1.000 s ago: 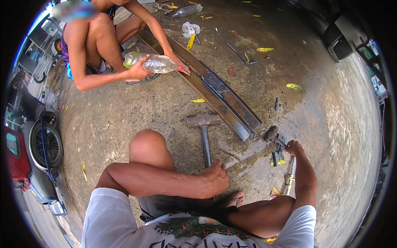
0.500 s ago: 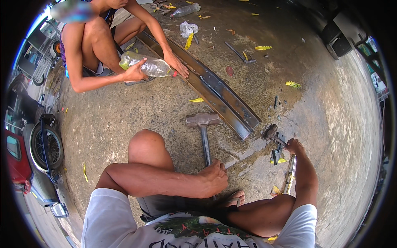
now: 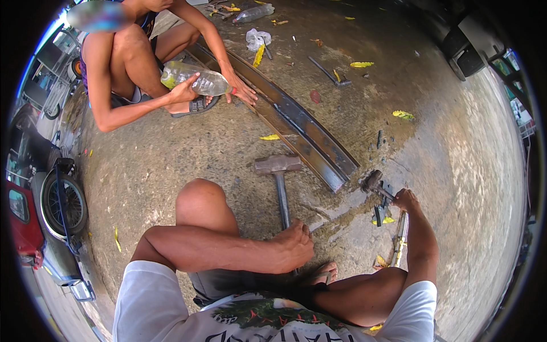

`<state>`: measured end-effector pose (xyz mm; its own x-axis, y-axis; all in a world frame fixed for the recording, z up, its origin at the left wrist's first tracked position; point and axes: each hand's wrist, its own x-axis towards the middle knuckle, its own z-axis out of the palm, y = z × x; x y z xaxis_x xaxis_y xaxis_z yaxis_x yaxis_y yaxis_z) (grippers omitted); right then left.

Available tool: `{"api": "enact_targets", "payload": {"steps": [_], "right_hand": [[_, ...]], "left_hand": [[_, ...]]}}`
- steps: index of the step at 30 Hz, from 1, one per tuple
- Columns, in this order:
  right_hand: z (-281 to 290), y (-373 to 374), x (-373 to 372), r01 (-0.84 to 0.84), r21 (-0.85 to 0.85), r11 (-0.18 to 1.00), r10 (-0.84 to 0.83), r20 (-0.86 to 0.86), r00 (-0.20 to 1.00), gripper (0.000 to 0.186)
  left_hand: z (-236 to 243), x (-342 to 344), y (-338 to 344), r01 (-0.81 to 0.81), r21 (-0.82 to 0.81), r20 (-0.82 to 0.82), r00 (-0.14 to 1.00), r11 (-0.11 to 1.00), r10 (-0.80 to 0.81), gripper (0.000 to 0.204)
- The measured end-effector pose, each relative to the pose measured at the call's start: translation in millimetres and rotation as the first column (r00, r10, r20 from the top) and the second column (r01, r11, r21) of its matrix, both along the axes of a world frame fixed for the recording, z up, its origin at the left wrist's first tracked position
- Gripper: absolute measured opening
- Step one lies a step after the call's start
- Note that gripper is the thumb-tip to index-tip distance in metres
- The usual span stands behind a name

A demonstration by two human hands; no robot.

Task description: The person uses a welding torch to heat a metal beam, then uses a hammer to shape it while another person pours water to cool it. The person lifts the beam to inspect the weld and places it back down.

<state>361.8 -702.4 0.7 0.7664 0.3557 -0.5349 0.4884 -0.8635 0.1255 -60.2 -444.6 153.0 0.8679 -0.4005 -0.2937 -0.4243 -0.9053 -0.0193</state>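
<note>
The upright metal handle of a large sledgehammer (image 3: 277, 165) is in my closed left hand (image 3: 293, 244), in front of my bent knee. Out to the right, my right hand (image 3: 406, 199) grips the handle of a smaller hammer (image 3: 373, 181), whose head is low over dark metal scraps (image 3: 380, 214) and a wet patch. A pale metal pipe (image 3: 400, 242) lies under my right forearm. Beyond the hammers, two long steel channel bars (image 3: 319, 157) lie side by side diagonally. A co-worker's hand (image 3: 242, 91) reaches to the near bar; their other hand holds a plastic bottle (image 3: 208, 84) with a red cap.
The co-worker (image 3: 125, 62) squats at the upper left. A metal bar tool (image 3: 325, 71), a crumpled plastic bag (image 3: 257, 39), another bottle (image 3: 254, 13) and scattered yellow leaves lie on the concrete. A motorcycle with sidecar (image 3: 62, 199) stands at far left; dark furniture (image 3: 464, 60) at upper right.
The co-worker's bottle and hands have shifted slightly left, the reaching hand spreading along the near bar. My two hands and both hammers have barely moved.
</note>
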Motion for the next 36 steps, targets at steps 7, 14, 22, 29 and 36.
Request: {"api": "enact_targets", "payload": {"steps": [7, 14, 22, 29, 36], "right_hand": [[-9, 3, 2, -0.138, -0.117, 0.984, 0.145, 0.06, 0.988, 0.042], [53, 93, -37, -0.284, 0.1, 0.954, 0.286, -0.007, 0.958, 0.042], [30, 191, -147, -0.602, 0.262, 0.754, 0.641, -0.093, 0.762, 0.047], [-22, 212, -180, -0.736, 0.163, 0.657, 0.713, 0.181, 0.677, 0.027], [-41, 229, -177, -0.696, 0.195, 0.691, 0.699, 0.063, 0.712, 0.024]], "left_hand": [[-12, 2, -8, -0.037, 0.02, -0.107, 0.993, 0.999, 0.039, 0.033], [2, 0, -3, 0.028, 0.025, -0.08, 0.996, 0.999, -0.026, 0.037], [1, 0, -1, 0.043, 0.025, -0.016, 0.999, 0.999, -0.042, 0.038], [-7, -3, 3, -0.002, 0.012, -0.077, 0.997, 1.0, 0.003, 0.037], [-15, -6, 11, -0.043, -0.006, -0.103, 0.994, 0.999, 0.042, 0.035]]}}
